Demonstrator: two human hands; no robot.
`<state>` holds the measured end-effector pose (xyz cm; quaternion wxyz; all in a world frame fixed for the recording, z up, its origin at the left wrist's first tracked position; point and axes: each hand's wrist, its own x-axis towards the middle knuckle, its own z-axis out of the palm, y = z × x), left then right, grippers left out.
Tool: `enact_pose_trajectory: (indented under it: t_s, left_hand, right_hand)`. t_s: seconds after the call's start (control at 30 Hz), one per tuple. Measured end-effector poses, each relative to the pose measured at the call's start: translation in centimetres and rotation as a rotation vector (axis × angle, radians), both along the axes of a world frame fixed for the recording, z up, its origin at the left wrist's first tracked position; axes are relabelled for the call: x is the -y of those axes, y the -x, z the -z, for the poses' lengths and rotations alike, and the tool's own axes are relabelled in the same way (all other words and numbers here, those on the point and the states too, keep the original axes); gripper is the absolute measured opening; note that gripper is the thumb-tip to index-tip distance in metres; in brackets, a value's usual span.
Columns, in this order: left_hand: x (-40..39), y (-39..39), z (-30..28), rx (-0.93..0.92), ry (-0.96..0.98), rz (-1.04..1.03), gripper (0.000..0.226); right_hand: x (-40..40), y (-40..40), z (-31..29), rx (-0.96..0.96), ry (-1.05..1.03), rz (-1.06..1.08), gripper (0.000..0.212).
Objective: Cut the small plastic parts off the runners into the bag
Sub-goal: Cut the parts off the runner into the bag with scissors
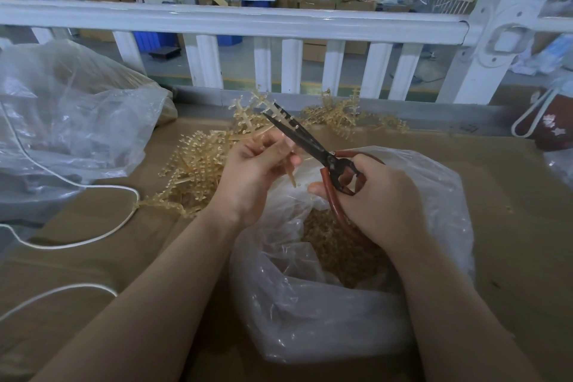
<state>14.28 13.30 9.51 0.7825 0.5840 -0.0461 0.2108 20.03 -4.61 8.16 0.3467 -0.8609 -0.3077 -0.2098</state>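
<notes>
Two hands work over the open bag (434,195). The left hand (251,174) pinches the stem of one runner (248,112) between thumb and curled fingers and holds it upright, its branches fanning toward 12 o'clock. The right hand (375,195) grips the red handles of the scissors (297,133), fingers curled through and around the loops; the dark blades stand parted and point toward 11 o'clock, with a branch of the runner between them.

Step in hand: judged from this posture, a cut is being lined up on a branch near the runner's top. The next move calls for closing the blades at the joint between part and branch, with the runner held above the bag mouth so the freed part drops in.

The bag lies at 6 o'clock from the hands and already holds a mass of amber parts (341,245). Uncut runners lie in a pile (192,170) at 9 o'clock and a second heap (341,118) at 1 o'clock.

The surface is flat brown cardboard (511,195). A larger clear bag (68,108) sits at 10 o'clock, with a white cord (93,239) trailing below it. A white railing (248,22) borders the far edge; beyond it lies a workshop floor with cartons, screens and seated workers.
</notes>
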Motion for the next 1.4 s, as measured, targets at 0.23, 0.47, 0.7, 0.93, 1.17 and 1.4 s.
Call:
enact_pose_trajectory:
  t_s: [0.23,0.47,0.7,0.93,1.17,1.4]
  left_hand:
    - [-0.1,0.2,-0.2,0.051,0.021,-0.032,0.006]
    - [0.4,0.2,-0.4,-0.038,0.005,-0.09,0.016]
    - [0.5,0.3,-0.8,-0.091,0.001,-0.147,0.025]
    - [0.1,0.2,-1.0,-0.188,-0.041,-0.266,0.016]
    - [-0.5,0.5,-1.6,-0.365,-0.2,-0.337,0.014]
    - [0.8,0.7,-2.1,-0.552,-0.482,-0.235,0.01]
  right_hand:
    - [-0.1,0.0,-0.1,-0.041,0.028,0.016,0.074]
    - [-0.1,0.1,-0.1,-0.037,0.08,0.052,0.068]
    - [-0.3,0.4,-0.2,0.004,0.069,0.097,0.057]
    - [-0.3,0.0,-0.1,0.015,0.102,0.167,0.06]
    - [0.1,-0.3,-0.4,-0.077,0.19,0.256,0.05]
    - [0.8,-0.3,-1.5,-0.218,0.313,0.32,0.034]
